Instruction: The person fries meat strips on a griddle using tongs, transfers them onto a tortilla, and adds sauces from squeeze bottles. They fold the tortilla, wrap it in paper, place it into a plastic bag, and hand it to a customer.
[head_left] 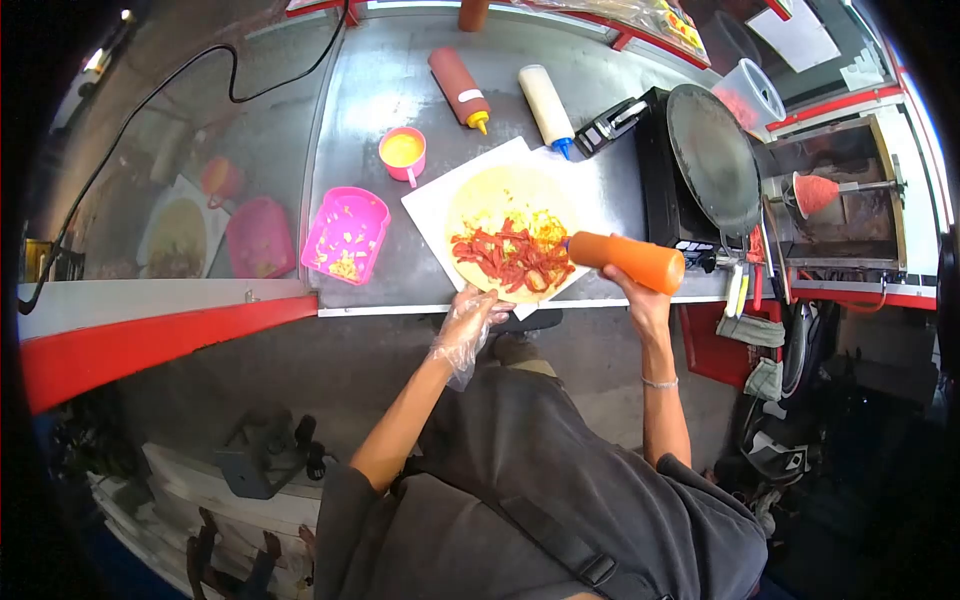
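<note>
A round flatbread [478, 197] lies on white paper [428, 207] at the counter's front edge, topped with red strips [505, 258] and yellowish shreds. My right hand [640, 300] is wrapped round an orange squeeze bottle [630, 262], tilted nearly flat, its nozzle over the right side of the toppings. My left hand [470, 322], in a clear plastic glove, touches the front edge of the flatbread and paper; its fingertips are partly hidden, so its grip is unclear. Left of the paper stand a pink tray [347, 232] with yellow scraps and a pink cup [403, 152] of orange-yellow sauce.
Behind the paper lie a red-brown bottle [460, 88] and a white, blue-tipped bottle [546, 105]. A black round griddle [714, 160] stands at the right, with a vertical meat spit [816, 194] beyond it. Utensils hang below the griddle. A glass panel borders the left.
</note>
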